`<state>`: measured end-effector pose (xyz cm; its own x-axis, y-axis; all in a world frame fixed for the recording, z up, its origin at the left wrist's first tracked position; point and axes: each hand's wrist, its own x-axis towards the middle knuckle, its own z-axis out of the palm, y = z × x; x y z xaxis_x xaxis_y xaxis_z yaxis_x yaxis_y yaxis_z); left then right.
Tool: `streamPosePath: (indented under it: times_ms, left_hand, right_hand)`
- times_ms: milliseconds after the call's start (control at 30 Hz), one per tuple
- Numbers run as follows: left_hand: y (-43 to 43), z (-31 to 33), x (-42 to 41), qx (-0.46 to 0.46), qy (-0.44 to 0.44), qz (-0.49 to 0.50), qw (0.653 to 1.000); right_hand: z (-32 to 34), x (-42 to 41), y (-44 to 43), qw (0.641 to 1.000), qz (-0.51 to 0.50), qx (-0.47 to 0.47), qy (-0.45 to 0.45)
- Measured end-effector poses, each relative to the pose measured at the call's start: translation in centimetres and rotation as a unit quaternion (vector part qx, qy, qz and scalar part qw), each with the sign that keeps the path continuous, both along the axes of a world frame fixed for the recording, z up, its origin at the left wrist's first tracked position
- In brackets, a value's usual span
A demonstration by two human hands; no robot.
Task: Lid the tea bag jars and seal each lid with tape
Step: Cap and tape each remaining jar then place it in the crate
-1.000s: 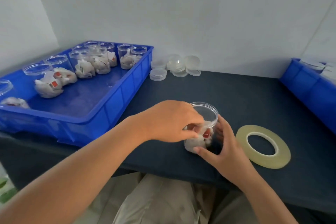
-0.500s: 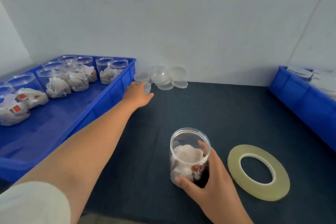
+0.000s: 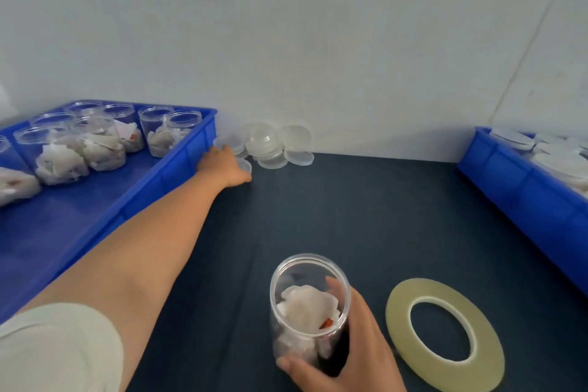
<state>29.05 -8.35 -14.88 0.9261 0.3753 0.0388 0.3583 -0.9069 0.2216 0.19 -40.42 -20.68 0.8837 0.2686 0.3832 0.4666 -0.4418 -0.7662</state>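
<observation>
An open clear jar (image 3: 305,305) with tea bags inside stands on the dark table (image 3: 350,216) near the front. My right hand (image 3: 356,353) grips it from the right and behind, thumb low on its front. My left hand (image 3: 222,165) is stretched to the back of the table, next to the blue tray's corner. Its fingers curl over a translucent lid (image 3: 246,165) at the near edge of the pile of loose lids (image 3: 270,146). A roll of clear tape (image 3: 445,334) lies flat just right of the jar.
The blue tray (image 3: 165,181) on the left holds several open jars of tea bags (image 3: 98,143). A second blue tray (image 3: 521,188) at the right edge holds white round lidded tops (image 3: 556,162). A white wall stands close behind the table.
My left hand left the jar and reached back to the lid pile, where it now covers a lid. My right hand kept hold of the jar. The camera tilted forward.
</observation>
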Motion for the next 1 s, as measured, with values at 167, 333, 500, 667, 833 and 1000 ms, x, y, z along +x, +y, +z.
streamPosePath:
  times_ms: [167,333,500,667,833,1000]
  left_hand:
    - [-0.5,1.0,-2.3,-0.032,-0.014,-0.010,0.999]
    - [-3.8,3.6,-10.2,-0.195,-0.075,-0.171,0.963]
    - [-9.1,7.7,-22.9,-0.213,-0.083,-0.360,0.904]
    - [-13.4,8.5,-31.3,-0.059,-0.032,-0.408,0.911]
    - [-14.8,9.5,-31.3,0.027,0.044,-0.369,0.928]
    - [-17.5,8.4,-31.2,0.082,0.059,-0.363,0.926]
  right_hand:
    - [0.3,-0.4,0.2,1.000,-0.010,-0.002,0.001]
    - [0.6,-1.1,0.1,0.999,0.000,0.030,0.033]
    - [0.9,-1.5,-0.2,0.997,0.011,0.027,0.064]
    - [1.3,-2.3,-0.1,0.998,0.014,0.008,0.064]
    - [1.6,-2.3,0.0,0.997,0.023,-0.005,0.069]
    - [1.6,-2.2,0.1,0.999,0.012,-0.012,0.049]
